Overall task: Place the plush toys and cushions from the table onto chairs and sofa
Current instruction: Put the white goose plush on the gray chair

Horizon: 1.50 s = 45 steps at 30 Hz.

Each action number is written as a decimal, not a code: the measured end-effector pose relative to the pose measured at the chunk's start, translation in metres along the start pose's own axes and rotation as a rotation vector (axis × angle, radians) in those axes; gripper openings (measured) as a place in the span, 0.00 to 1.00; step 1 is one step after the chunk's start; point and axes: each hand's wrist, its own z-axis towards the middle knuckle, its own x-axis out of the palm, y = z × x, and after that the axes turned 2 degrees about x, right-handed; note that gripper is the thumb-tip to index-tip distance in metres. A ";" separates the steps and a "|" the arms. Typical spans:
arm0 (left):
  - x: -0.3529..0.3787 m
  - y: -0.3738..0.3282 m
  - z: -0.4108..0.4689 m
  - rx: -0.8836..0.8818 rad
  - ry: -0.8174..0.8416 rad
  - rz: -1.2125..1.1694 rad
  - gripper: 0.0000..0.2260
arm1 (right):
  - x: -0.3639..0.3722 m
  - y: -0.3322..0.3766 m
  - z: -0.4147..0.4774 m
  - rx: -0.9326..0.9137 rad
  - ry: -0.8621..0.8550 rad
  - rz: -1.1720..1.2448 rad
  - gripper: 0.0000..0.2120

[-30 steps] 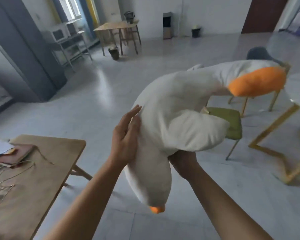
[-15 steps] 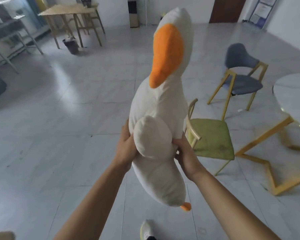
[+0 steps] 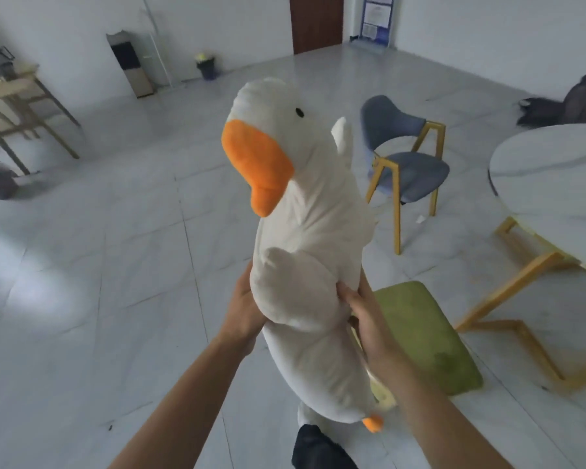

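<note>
A big white plush goose (image 3: 305, 252) with an orange beak and orange feet hangs upright in front of me, head up, beak turned left. My left hand (image 3: 242, 311) grips its left flank and my right hand (image 3: 364, 313) grips its right flank, both at wing height. Just behind and right of the goose stands a chair with a green seat (image 3: 427, 336), partly hidden by the toy. A grey-blue chair (image 3: 406, 164) with yellow legs stands further back.
A round white marble table (image 3: 552, 184) on a yellow frame fills the right side. A dark furry plush (image 3: 565, 106) lies behind it. Wooden tables (image 3: 14, 106) stand at far left, a bin (image 3: 207, 67) by the back wall. My shoe (image 3: 313, 446) is below.
My view has swung right and closer to the chairs. The goose, bent sideways a second ago, is held upright, and its head has turned so the beak points left. Both hands keep their grip.
</note>
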 end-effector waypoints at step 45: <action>0.448 -0.007 1.048 -0.481 0.744 0.091 0.27 | -0.499 0.135 0.859 0.286 -0.597 -0.357 0.32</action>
